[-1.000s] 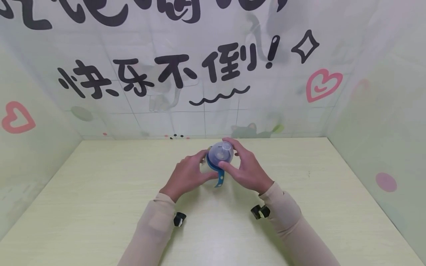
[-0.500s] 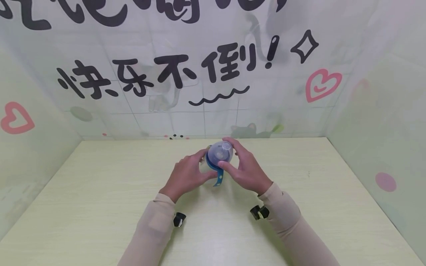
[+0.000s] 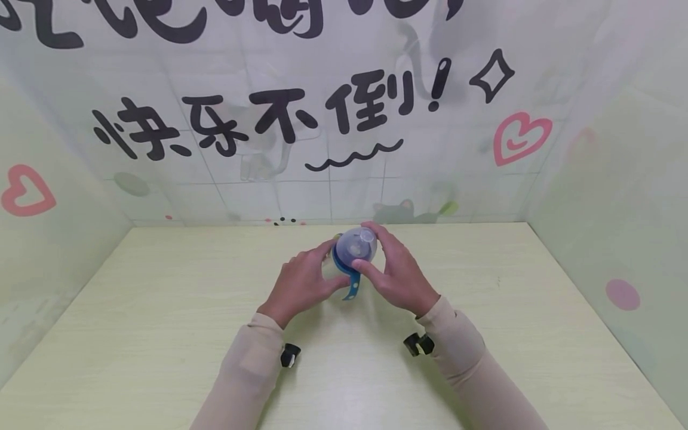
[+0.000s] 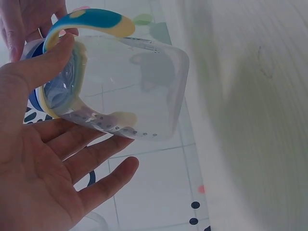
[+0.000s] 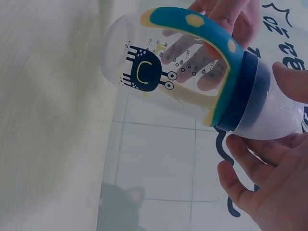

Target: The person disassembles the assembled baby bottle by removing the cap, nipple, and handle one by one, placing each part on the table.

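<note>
A clear baby bottle is held between both hands, over the table's far middle. My left hand grips it near the collar, thumb on one side and fingers along the other. My right hand holds the translucent domed cap between thumb and fingers. Below the cap sits a dark blue collar with a blue handle edged and spotted in yellow. A dark cartoon crab and small scale marks are printed on the bottle, which looks empty. Its bottom end is close over the table.
The pale wood-grain table ends at a back wall with large black writing. Side walls with pink hearts and spots stand left and right. Small black camera mounts show at both wrists.
The blue handle has shifted slightly to the left, as the bottle turns a little beneath the cap. Both hands stay in nearly the same place, keeping their holds.
</note>
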Demonstrator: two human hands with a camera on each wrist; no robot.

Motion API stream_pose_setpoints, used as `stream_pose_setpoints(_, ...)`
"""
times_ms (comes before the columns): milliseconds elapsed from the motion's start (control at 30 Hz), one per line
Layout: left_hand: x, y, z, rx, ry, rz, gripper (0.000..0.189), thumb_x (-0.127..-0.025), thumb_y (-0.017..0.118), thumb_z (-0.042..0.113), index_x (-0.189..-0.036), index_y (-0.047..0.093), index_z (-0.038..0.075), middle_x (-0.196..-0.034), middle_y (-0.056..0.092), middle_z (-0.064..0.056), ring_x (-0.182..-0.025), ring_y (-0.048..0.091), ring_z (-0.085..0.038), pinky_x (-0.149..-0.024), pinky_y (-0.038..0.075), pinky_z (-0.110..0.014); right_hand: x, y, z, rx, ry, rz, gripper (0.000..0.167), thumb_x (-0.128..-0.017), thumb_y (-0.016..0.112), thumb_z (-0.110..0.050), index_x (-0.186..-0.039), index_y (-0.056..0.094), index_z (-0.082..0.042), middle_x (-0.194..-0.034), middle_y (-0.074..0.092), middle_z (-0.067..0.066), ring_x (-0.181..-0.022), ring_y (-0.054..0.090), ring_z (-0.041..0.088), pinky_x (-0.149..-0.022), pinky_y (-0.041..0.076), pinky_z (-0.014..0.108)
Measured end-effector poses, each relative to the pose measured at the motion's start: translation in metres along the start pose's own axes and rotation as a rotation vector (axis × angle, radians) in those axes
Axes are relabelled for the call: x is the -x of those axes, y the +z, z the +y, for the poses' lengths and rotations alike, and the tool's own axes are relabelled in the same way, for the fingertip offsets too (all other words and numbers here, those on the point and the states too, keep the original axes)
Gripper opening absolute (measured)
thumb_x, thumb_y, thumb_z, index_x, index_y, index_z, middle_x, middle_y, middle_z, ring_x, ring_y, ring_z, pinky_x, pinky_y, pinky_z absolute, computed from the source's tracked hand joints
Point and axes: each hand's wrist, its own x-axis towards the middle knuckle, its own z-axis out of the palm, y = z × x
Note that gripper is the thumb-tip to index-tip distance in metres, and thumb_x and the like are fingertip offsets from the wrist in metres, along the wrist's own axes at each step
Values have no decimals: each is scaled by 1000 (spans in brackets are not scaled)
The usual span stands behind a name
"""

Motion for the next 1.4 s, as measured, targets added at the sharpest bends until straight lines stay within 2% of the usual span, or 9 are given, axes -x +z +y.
stream_pose_setpoints(267,-1,2,-1,-11,4,4,78,-83,79,41,-148,47,11,-131,64,-12,-116,63,-35,-90,49,-61,1,1,-3,53,11,16,61,-94,71,-18,-145,42,0,-137,55,13,-126,52,28,-108,39,51)
stream_pose_setpoints(700,-1,2,-2,-33,21,26,77,-83,80,41,-147,49,12,-127,67,-12,-109,66,-34,-83,52,-58,3,3,-3,114,10,53,64,-93,72,-20,-146,41,-1,-137,56,15,-126,52,31,-106,37,57)
stream_pose_setpoints(1067,0,2,0,-39,6,32,77,-83,79,42,-148,48,13,-127,67,-11,-107,67,-33,-81,52,-58,3,5,-4,139,14,72,64,-93,72,-20,-145,42,0,-133,59,15,-122,54,31,-103,39,57)
stream_pose_setpoints(1233,0,3,1,-58,1,41,77,-83,79,44,-147,49,12,-124,68,-12,-101,68,-32,-79,53,-56,3,6,-5,161,18,90,63,-93,72,-21,-144,43,1,-128,60,16,-116,56,31,-100,41,56)
stream_pose_setpoints(1400,0,3,0,-81,10,56,78,-83,78,47,-145,50,9,-118,70,-14,-94,69,-31,-78,53,-55,2,4,-7,201,-13,114,63,-91,74,-22,-142,45,2,-124,62,17,-114,57,32,-98,42,56)
